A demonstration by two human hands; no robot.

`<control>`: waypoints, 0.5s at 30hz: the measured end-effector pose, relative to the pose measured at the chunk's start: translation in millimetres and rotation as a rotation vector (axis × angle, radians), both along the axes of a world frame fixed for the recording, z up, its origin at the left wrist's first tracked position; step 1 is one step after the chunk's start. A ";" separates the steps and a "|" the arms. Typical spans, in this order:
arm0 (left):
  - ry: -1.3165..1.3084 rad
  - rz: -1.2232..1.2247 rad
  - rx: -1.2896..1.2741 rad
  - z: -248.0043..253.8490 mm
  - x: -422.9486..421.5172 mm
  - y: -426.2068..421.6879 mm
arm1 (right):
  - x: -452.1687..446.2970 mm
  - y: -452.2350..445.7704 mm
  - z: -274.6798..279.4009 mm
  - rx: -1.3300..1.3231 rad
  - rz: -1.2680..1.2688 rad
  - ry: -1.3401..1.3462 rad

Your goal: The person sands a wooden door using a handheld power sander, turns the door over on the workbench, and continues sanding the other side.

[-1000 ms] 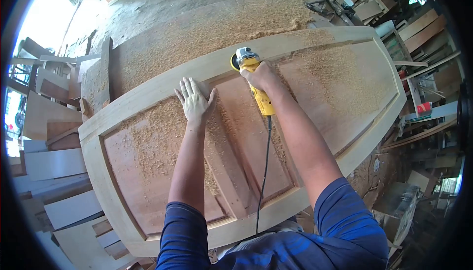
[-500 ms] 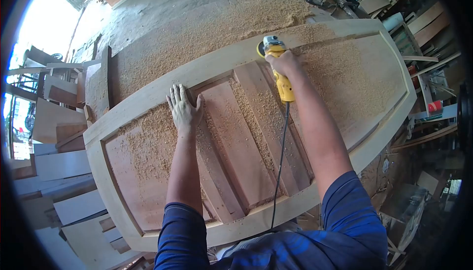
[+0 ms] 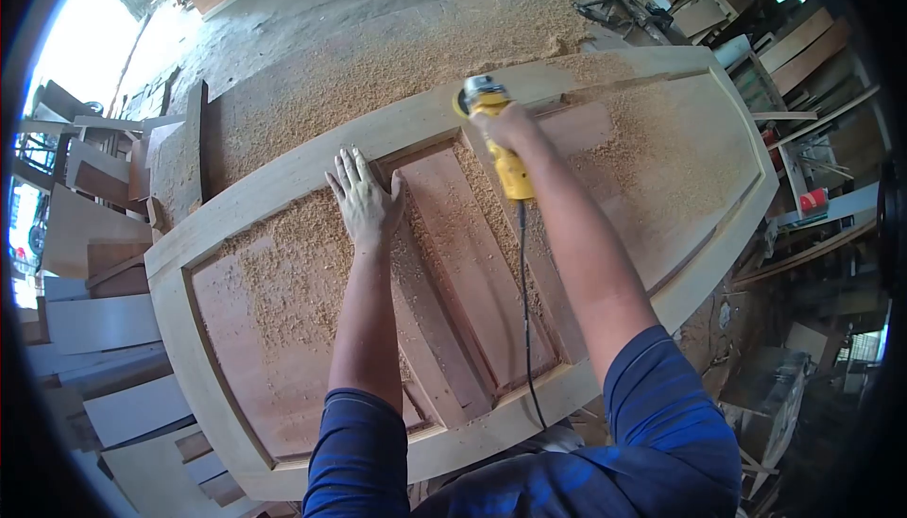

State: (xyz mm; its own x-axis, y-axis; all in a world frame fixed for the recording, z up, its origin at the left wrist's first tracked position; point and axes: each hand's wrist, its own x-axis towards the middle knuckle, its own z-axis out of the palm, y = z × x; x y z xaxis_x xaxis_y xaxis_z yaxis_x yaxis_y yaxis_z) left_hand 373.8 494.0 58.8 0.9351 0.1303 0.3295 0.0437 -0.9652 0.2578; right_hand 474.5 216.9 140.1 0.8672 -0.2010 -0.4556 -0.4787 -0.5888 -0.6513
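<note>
Any lettering on the yellow angle grinder (image 3: 511, 176) is too blurred to read. A red container (image 3: 812, 202) sits at the right among timber offcuts (image 3: 831, 169); its contents cannot be made out. The right hand (image 3: 505, 128) curls around the grinder, fingertips hidden, its disc at the far rail of a panelled wooden door (image 3: 302, 170). The left hand (image 3: 367, 206) lies there too, fingers spread, near wood shavings (image 3: 293, 282).
</note>
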 end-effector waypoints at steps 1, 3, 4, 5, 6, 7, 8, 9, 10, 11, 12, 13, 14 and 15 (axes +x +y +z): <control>0.004 0.002 0.009 -0.4 0.7 0.1 | -6.4 20.8 10.4 -0.068 0.056 -0.004; 0.023 0.004 0.017 -0.8 1.2 -1.4 | -9.5 56.9 10.5 -0.108 0.119 -0.007; 0.037 0.007 0.018 -0.4 1.2 -1.2 | -8.9 73.0 7.0 -0.078 0.129 -0.008; 0.048 0.012 0.020 0.7 2.7 -1.4 | -7.9 85.6 5.0 -0.124 0.146 -0.056; 0.053 0.013 0.023 0.2 3.7 -1.4 | -9.7 96.9 5.9 -0.169 0.163 -0.104; 0.059 0.013 0.027 -0.4 4.1 -1.3 | -10.0 101.2 8.4 -0.214 0.180 -0.150; 0.067 0.014 0.032 -1.4 4.0 -1.0 | -7.5 100.5 12.0 -0.204 0.189 -0.133; 0.070 0.019 0.034 -0.7 3.5 -1.1 | -2.7 98.1 13.2 -0.191 0.197 -0.114; 0.072 0.021 0.037 -0.1 3.6 -2.1 | 2.9 93.7 14.5 -0.179 0.203 -0.095; 0.076 0.024 0.039 0.0 3.3 -3.5 | 8.8 84.5 16.2 -0.166 0.207 -0.077; 0.063 0.023 0.038 -1.4 3.0 -3.8 | 12.7 72.4 15.4 -0.187 0.191 -0.084; 0.049 0.024 0.036 -2.1 3.1 -3.6 | 16.2 58.1 15.0 -0.208 0.176 -0.093; 0.033 0.027 0.033 -2.3 3.9 -4.3 | 21.7 42.6 15.9 -0.230 0.164 -0.104; 0.024 0.034 0.026 -1.7 3.8 -5.9 | 37.2 24.4 -3.7 -0.214 0.153 -0.088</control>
State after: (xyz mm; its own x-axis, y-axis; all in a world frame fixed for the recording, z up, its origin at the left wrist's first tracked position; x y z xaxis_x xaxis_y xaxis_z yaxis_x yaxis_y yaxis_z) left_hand 377.6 488.2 57.0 0.9380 0.1534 0.3107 0.0820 -0.9695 0.2311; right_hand 511.7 241.3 136.5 0.9291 -0.1484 -0.3387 -0.3210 -0.7785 -0.5394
